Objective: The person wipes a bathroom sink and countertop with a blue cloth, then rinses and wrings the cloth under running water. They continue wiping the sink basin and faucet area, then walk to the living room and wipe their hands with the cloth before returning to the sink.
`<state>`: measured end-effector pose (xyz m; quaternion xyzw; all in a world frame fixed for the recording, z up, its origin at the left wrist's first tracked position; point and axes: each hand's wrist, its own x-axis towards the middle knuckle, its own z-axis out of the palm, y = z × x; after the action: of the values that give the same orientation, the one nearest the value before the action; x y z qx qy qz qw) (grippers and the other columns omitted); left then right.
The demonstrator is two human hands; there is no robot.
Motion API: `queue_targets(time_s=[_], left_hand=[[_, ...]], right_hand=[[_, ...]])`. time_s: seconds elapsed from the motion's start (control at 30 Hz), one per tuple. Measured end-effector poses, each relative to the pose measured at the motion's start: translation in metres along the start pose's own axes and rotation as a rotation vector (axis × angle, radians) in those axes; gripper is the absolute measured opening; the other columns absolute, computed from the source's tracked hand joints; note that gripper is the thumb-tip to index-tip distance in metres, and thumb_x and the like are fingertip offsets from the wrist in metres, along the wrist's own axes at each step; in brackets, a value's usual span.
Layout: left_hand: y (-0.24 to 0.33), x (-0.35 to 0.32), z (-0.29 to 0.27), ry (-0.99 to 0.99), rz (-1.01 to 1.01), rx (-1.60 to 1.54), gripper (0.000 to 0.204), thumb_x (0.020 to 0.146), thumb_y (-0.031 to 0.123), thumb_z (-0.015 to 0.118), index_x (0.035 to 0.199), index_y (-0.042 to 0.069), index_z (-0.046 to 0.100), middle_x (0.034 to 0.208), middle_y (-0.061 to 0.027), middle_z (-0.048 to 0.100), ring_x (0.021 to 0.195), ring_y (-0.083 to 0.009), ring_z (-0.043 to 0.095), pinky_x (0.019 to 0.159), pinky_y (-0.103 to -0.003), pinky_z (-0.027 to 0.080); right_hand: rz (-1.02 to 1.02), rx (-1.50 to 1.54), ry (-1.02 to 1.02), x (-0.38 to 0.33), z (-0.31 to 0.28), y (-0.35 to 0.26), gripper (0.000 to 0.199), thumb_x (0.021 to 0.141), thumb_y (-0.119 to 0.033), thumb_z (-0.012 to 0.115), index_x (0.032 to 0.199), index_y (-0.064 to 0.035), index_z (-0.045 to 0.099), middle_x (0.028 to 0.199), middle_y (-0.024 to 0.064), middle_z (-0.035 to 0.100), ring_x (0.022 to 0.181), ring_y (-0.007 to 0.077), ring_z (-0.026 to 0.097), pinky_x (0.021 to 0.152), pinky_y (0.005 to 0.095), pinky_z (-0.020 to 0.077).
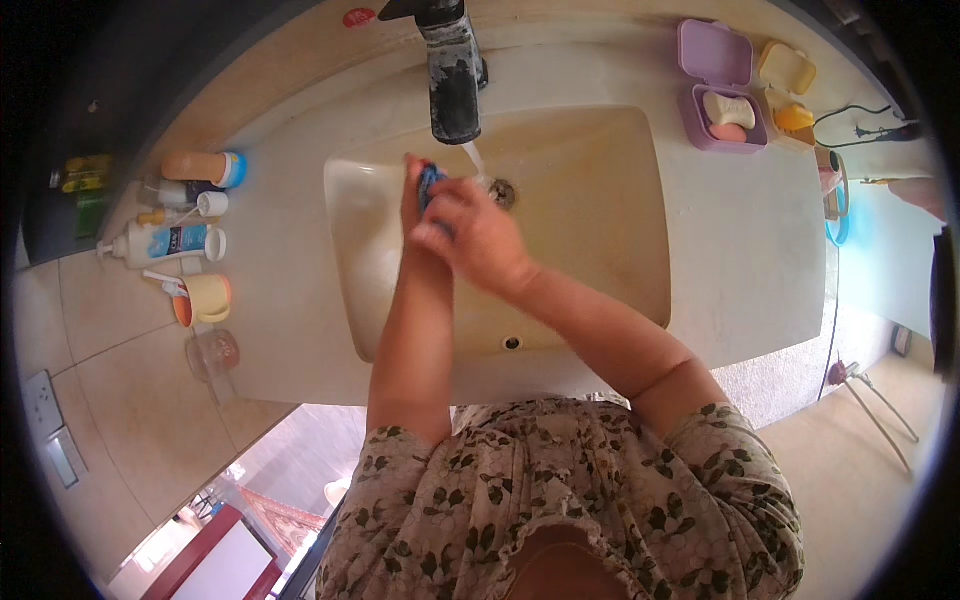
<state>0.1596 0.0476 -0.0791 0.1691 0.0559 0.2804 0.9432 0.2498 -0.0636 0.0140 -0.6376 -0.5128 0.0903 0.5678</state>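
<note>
The person is leaning over the sink [600,250], with both hands working above its back left part. The left hand [411,205] is reaching up there, and a small blue thing [429,185] is sitting against it; what it is exactly, I can't tell from here. The right hand [478,228] is coming across from the right, its fingers bending over the blue thing and blurring a little. So the 2 hands are holding it between them, though I can't tell how tightly the left fingers are closing.

The tap [455,95] is hanging over the sink's back edge, and water [474,156] is running down toward the drain [503,193], just beside the right hand. Whether it is wetting the blue thing, I can't tell.

My guess is that a rubbing step is going on, and that the next move is calling for a firm grip and a small shift rightward, into the stream, for rinsing.

Right of the sink, on the table [745,240], 2 boxes are standing with lids tipped back, 1 purple [715,55] and 1 yellow [788,68]. Left of the sink, a mug [208,298] is sitting near a pump bottle [165,243].
</note>
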Motion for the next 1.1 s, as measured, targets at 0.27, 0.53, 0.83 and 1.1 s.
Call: queue_targets(time_s=[0.27, 0.53, 0.83, 1.1], left_hand=[[-0.041, 0.028, 0.084, 0.684, 0.067, 0.297, 0.034, 0.093, 0.041, 0.048, 0.099, 0.008, 0.058, 0.091, -0.0041, 0.063, 0.081, -0.016, 0.061, 0.072, -0.031, 0.051], [-0.053, 0.023, 0.114, 0.845, -0.015, 0.373, 0.042, 0.091, 0.045, 0.05, 0.108, 0.007, 0.056, 0.099, -0.0026, 0.06, 0.089, -0.0141, 0.059, 0.076, -0.032, 0.05], [-0.013, 0.006, 0.06, 0.741, 0.064, 0.227, 0.038, 0.094, 0.036, 0.045, 0.107, 0.003, 0.059, 0.104, -0.0098, 0.063, 0.096, -0.022, 0.061, 0.086, -0.04, 0.048], [-0.033, 0.02, 0.021, 0.462, 0.087, 0.157, 0.03, 0.09, 0.038, 0.052, 0.089, 0.008, 0.058, 0.085, -0.0046, 0.061, 0.073, -0.0176, 0.06, 0.064, -0.032, 0.05]], right_hand=[[0.518, -0.07, -0.099, 0.037, -0.013, 0.04, 0.033, 0.086, -0.037, 0.055, 0.098, -0.0068, 0.061, 0.089, 0.02, 0.06, 0.083, 0.0397, 0.059, 0.073, 0.0443, 0.0474], [0.706, 0.191, -0.081, 0.04, -0.006, 0.076, 0.042, 0.086, -0.041, 0.055, 0.101, -0.0024, 0.058, 0.088, 0.0167, 0.065, 0.084, 0.0331, 0.062, 0.072, 0.0394, 0.0498], [0.938, 1.172, -0.027, 0.039, -0.039, 0.072, 0.03, 0.087, -0.036, 0.062, 0.098, -0.008, 0.062, 0.088, 0.0054, 0.063, 0.079, 0.0138, 0.059, 0.072, 0.028, 0.0484], [0.337, -0.088, -0.031, 0.012, 0.0, 0.019, 0.035, 0.082, -0.037, 0.064, 0.093, -0.0043, 0.059, 0.101, 0.02, 0.06, 0.082, 0.0416, 0.058, 0.068, 0.043, 0.0484]])
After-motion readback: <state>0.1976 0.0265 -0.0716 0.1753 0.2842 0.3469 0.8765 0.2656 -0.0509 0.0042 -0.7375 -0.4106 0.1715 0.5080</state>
